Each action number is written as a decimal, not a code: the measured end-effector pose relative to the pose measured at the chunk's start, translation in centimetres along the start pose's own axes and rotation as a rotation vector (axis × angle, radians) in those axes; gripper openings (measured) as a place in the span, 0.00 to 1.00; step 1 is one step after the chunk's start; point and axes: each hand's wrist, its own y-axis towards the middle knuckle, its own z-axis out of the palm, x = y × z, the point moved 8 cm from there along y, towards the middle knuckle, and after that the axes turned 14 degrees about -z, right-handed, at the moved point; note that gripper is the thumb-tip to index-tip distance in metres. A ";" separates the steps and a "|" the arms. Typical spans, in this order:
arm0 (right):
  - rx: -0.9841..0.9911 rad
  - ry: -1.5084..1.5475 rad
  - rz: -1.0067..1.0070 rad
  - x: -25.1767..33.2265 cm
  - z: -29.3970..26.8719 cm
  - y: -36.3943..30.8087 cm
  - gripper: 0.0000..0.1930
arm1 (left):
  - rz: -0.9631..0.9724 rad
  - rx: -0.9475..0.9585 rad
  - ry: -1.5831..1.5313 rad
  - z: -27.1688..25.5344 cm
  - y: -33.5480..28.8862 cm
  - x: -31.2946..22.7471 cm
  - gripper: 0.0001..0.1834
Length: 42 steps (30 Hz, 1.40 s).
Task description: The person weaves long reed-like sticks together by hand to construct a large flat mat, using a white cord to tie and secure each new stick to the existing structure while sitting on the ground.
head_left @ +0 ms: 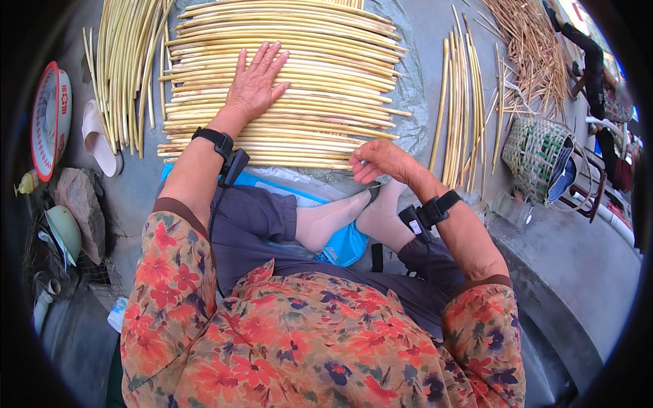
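A wide row of pale yellow stalks [340, 75] lies side by side in front of me, forming a flat, mat-like layer. My left hand [253, 87] rests flat on the middle of this layer with its fingers spread. At the near right corner, beside the ends of the closest stalks, my right hand [385, 160] has its fingers curled in and pressed together. Whatever those fingers hold, if anything, is too small to make out. A grey plastic sheet [409, 61] lies under the stalks.
More long stalks lie in a bundle [129, 61] at the left and a loose group [462, 109] at the right. Beyond are a brown stalk heap [527, 47] and a woven basket [537, 153]. An enamel basin [62, 122], a pale slipper [102, 139] and a rock [80, 204] stand left.
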 end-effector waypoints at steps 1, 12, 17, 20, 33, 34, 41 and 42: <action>-0.113 0.108 0.068 -2.2 1.6 -0.7 0.15 | 0.006 -0.017 0.022 -0.1 0.0 0.0 0.33; -0.722 0.525 -0.034 -6.8 3.1 0.0 0.13 | 0.258 0.108 -0.177 -4.2 -4.6 -2.4 0.33; -0.732 0.275 -0.069 -7.4 2.9 0.9 0.15 | 0.491 0.347 -0.143 -4.2 -12.5 -2.3 0.42; -0.817 -0.020 -0.135 -7.2 2.4 1.7 0.14 | 0.445 0.336 -0.029 -3.8 -13.8 0.7 0.46; -0.619 0.373 -0.220 -4.5 3.2 2.7 0.09 | 0.451 0.260 -0.035 -3.8 -13.3 2.8 0.40; -0.608 0.368 -0.237 -4.1 3.2 2.4 0.09 | 0.444 0.315 -0.048 -3.9 -13.3 2.6 0.41; -0.561 0.166 -0.436 -0.7 -2.7 0.2 0.11 | 0.490 0.325 -0.179 -6.6 -11.9 0.8 0.47; -0.589 0.128 -0.448 -0.9 -3.7 0.1 0.12 | 0.489 0.328 -0.090 -5.8 -11.9 -0.1 0.49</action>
